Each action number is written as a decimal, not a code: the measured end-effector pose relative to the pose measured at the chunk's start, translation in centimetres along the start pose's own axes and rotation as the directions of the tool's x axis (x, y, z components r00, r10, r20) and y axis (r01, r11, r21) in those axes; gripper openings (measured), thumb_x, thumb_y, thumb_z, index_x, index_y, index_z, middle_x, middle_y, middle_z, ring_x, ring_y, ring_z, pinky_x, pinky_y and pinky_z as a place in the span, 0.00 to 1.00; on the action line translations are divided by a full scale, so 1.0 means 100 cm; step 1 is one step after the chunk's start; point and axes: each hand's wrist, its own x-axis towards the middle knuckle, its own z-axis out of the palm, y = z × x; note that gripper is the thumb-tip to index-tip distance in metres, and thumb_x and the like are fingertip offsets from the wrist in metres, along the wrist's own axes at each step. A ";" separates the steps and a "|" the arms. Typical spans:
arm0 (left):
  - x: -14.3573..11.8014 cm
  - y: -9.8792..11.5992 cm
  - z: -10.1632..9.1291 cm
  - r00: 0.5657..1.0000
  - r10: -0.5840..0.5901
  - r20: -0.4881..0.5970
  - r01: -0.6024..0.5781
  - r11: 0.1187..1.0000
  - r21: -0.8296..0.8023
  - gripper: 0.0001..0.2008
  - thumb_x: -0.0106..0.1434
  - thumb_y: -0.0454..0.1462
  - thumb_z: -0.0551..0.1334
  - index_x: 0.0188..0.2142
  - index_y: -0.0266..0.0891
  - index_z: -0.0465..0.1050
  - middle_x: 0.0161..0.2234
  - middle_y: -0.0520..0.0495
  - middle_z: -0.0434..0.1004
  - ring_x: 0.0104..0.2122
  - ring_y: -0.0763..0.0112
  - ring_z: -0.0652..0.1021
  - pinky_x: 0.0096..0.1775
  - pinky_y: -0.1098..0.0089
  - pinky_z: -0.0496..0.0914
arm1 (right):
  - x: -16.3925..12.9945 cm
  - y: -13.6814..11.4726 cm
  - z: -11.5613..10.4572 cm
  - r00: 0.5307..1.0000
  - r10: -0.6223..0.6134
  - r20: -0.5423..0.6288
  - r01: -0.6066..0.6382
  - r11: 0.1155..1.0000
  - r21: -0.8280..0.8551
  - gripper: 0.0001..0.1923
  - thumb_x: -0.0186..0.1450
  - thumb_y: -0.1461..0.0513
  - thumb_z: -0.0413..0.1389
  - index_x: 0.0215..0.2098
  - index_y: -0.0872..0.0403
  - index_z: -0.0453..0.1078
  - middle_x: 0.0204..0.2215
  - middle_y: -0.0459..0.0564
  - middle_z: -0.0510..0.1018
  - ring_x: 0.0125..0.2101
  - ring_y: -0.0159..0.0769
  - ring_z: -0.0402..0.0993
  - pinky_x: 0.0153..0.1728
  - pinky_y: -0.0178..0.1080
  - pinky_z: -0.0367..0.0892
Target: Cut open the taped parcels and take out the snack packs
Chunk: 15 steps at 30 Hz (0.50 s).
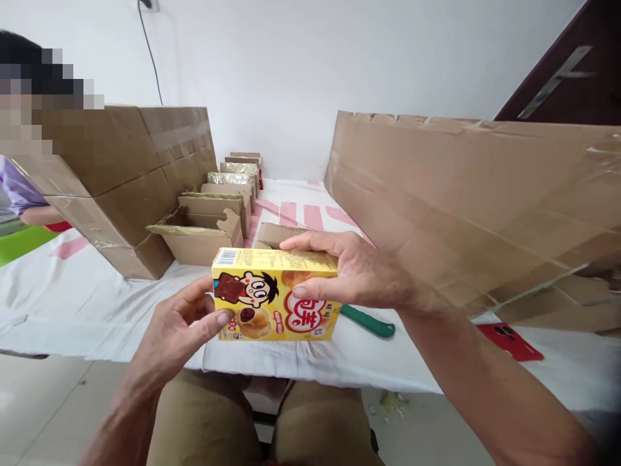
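Observation:
A yellow snack box [272,304] with a cartoon child and red lettering is held up on its long side, just over the table's front edge. My left hand [179,330] grips its left end, thumb on the front face. Across the right end and top, my right hand [349,272] holds it with the thumb on the front. A green-handled tool [369,321] lies on the cloth just right of the box, its other end hidden behind it. Behind the box, a small cardboard piece [281,234] is partly covered.
Several open cardboard cartons [204,236] run back in a row. Stacked brown boxes [130,162] stand left, and a large cardboard panel [466,194] stands right. A red phone [512,340] lies near my right forearm. At far left sits another person in a purple sleeve [22,188].

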 end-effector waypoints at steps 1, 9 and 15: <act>-0.001 0.001 0.004 1.000 -0.027 0.003 0.027 1.000 0.005 0.27 0.54 0.51 0.77 0.50 0.40 0.83 0.30 0.45 0.81 0.28 0.66 0.77 0.30 0.69 0.75 | -0.001 -0.001 0.001 1.000 -0.016 -0.005 0.016 0.999 -0.040 0.20 0.60 0.61 0.69 0.51 0.51 0.80 0.41 0.45 0.84 0.37 0.35 0.82 0.35 0.34 0.77; 0.010 -0.009 0.013 0.980 0.051 -0.193 -0.077 0.988 -0.130 0.21 0.54 0.48 0.78 0.42 0.39 0.84 0.34 0.46 0.83 0.26 0.75 0.72 0.25 0.77 0.68 | -0.033 0.028 -0.002 0.932 -0.019 -0.361 0.006 0.999 -0.036 0.29 0.63 0.49 0.69 0.59 0.49 0.74 0.54 0.53 0.81 0.53 0.46 0.78 0.51 0.48 0.76; 0.038 0.038 0.055 0.965 0.218 -0.144 -0.245 0.946 -0.211 0.17 0.57 0.45 0.77 0.42 0.37 0.84 0.35 0.47 0.84 0.25 0.77 0.73 0.26 0.77 0.68 | -0.046 0.032 0.001 0.763 -0.012 -0.646 0.086 0.993 0.084 0.21 0.64 0.54 0.69 0.54 0.48 0.77 0.48 0.50 0.84 0.44 0.42 0.82 0.44 0.46 0.81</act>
